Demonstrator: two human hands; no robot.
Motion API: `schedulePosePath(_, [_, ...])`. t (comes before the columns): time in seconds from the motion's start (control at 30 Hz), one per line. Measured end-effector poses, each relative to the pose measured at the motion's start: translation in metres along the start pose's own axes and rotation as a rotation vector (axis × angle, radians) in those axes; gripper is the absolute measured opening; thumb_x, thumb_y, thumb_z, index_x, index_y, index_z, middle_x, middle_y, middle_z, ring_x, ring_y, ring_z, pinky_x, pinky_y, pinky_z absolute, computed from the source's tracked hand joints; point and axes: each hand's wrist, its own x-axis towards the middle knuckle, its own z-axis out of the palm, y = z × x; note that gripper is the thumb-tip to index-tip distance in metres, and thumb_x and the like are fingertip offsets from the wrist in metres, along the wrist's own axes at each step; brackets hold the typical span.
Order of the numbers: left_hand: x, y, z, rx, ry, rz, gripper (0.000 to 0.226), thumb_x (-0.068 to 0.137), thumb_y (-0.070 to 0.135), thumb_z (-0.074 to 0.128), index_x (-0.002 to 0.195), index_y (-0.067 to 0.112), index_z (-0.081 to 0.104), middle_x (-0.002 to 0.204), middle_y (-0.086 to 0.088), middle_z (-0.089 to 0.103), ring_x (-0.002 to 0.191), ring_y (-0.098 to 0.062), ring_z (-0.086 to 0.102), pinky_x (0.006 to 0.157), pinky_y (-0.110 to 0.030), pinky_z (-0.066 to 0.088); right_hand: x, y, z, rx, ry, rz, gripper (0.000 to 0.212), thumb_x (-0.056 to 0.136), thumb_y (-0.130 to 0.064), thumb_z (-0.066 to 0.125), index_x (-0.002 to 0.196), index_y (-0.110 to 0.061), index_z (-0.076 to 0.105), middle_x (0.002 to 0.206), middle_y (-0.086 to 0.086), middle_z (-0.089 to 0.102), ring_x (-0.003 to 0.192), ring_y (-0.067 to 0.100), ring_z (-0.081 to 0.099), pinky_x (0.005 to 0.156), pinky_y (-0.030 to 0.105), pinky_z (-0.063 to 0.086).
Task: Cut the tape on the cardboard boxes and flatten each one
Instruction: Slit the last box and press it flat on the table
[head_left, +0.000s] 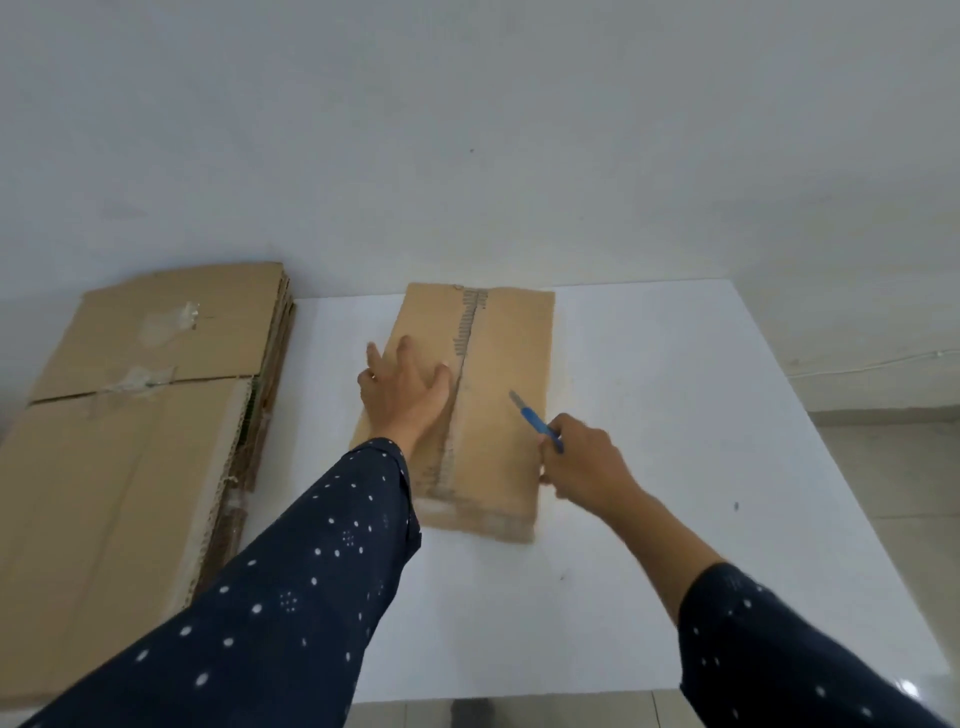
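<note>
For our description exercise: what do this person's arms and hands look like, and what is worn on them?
Both sleeves are dark navy fabric with small white dots. The left sleeve reaches the wrist; the right sleeve ends mid-forearm. The left hand and right hand are gloveless; the left perhaps bears a thin ring.

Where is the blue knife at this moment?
In the head view, the blue knife is right of centre, held by the right hand above the cardboard box on the table.

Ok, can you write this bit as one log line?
left hand: flat on box | right hand: holds blue cutter | flattened stack: left
</note>
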Motion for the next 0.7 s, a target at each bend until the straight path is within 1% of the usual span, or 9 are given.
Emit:
schedulePosePath(0.07, [0.017,0.009,-0.003,0.106,-0.019,-0.006,0.07,0.088,0.062,0.04,0.147,0.026,0.029,0.151,-0.011,0.031,0.137,-0.04,0.029,0.117,-0.057,0.019,-0.01,-0.01,0.019,0.197,-0.087,0.038,0.02,0.096,-0.032,0.041,0.099,-0.015,0.05,0.097,0.016,0.07,0.086,0.032,0.07,0.075,0.048,0.059])
schedulePosePath(0.1, [0.024,0.013,-0.003,0.155,-0.035,0.029,0.072,0.087,0.065,0.039,0.146,0.025,0.03,0.149,-0.009,0.033,0.14,-0.037,0.027,0.118,-0.06,0.012,-0.015,-0.017,0.027,0.326,-0.125,0.072,0.018,0.099,-0.03,0.041,0.102,-0.014,0.05,0.096,0.015,0.071,0.085,0.03,0.071,0.073,0.046,0.061])
schedulePosePath(0.17, [0.032,0.023,0.002,0.213,-0.119,0.123,0.075,0.088,0.064,0.041,0.15,0.026,0.024,0.161,-0.008,0.019,0.151,-0.034,0.01,0.117,-0.066,-0.003,-0.019,-0.028,0.033,0.563,-0.143,0.141,0.015,0.103,-0.025,0.04,0.104,-0.013,0.05,0.091,0.014,0.072,0.079,0.026,0.073,0.067,0.039,0.062])
schedulePosePath(0.2, [0.033,0.029,0.005,0.229,-0.164,0.158,0.077,0.09,0.062,0.042,0.154,0.026,0.018,0.165,-0.007,0.008,0.153,-0.033,0.0,0.116,-0.067,-0.006,-0.018,-0.033,0.03,0.58,-0.068,0.136,0.015,0.103,-0.024,0.04,0.102,-0.013,0.05,0.086,0.013,0.071,0.073,0.026,0.073,0.065,0.038,0.061])
schedulePosePath(0.27, [0.027,0.041,0.011,0.247,-0.191,0.193,0.073,0.096,0.053,0.042,0.157,0.025,0.013,0.168,-0.007,-0.003,0.154,-0.032,-0.008,0.117,-0.067,-0.006,0.001,-0.031,0.017,0.408,0.181,0.078,0.017,0.103,-0.026,0.04,0.096,-0.012,0.049,0.078,0.006,0.065,0.064,0.021,0.065,0.057,0.036,0.053])
schedulePosePath(0.37, [0.002,0.063,0.026,0.223,-0.138,0.193,0.061,0.102,0.039,0.034,0.158,0.02,0.017,0.168,-0.011,0.001,0.153,-0.035,-0.006,0.118,-0.066,-0.006,0.042,-0.018,-0.016,0.093,0.413,0.019,0.015,0.102,-0.022,0.04,0.099,-0.011,0.05,0.093,0.001,0.054,0.084,0.021,0.053,0.066,0.032,0.039])
schedulePosePath(0.43, [-0.018,0.078,0.04,0.179,-0.109,0.176,0.061,0.102,0.041,0.029,0.158,0.019,0.017,0.168,-0.012,0.0,0.153,-0.037,-0.008,0.118,-0.064,-0.011,0.068,-0.008,-0.034,-0.007,0.381,0.025,0.018,0.101,-0.021,0.038,0.103,-0.008,0.051,0.102,0.004,0.051,0.092,0.024,0.05,0.074,0.035,0.04])
schedulePosePath(0.6, [-0.03,0.081,0.062,0.238,-0.037,0.172,0.063,0.101,0.048,0.028,0.157,0.022,0.018,0.168,-0.009,0.004,0.153,-0.036,-0.006,0.117,-0.065,-0.01,0.092,0.01,-0.049,-0.094,0.229,0.064,0.021,0.103,-0.026,0.034,0.096,-0.01,0.046,0.079,0.0,0.051,0.064,0.014,0.048,0.052,0.029,0.031])
schedulePosePath(0.7, [-0.028,0.069,0.061,0.305,0.0,0.19,0.06,0.101,0.05,0.026,0.156,0.026,0.021,0.167,-0.005,0.008,0.154,-0.034,-0.001,0.117,-0.067,-0.007,0.094,0.025,-0.051,-0.085,0.125,0.034,0.033,0.102,-0.028,0.032,0.099,-0.008,0.058,0.085,0.002,0.06,0.071,0.017,0.056,0.061,0.03,0.043])
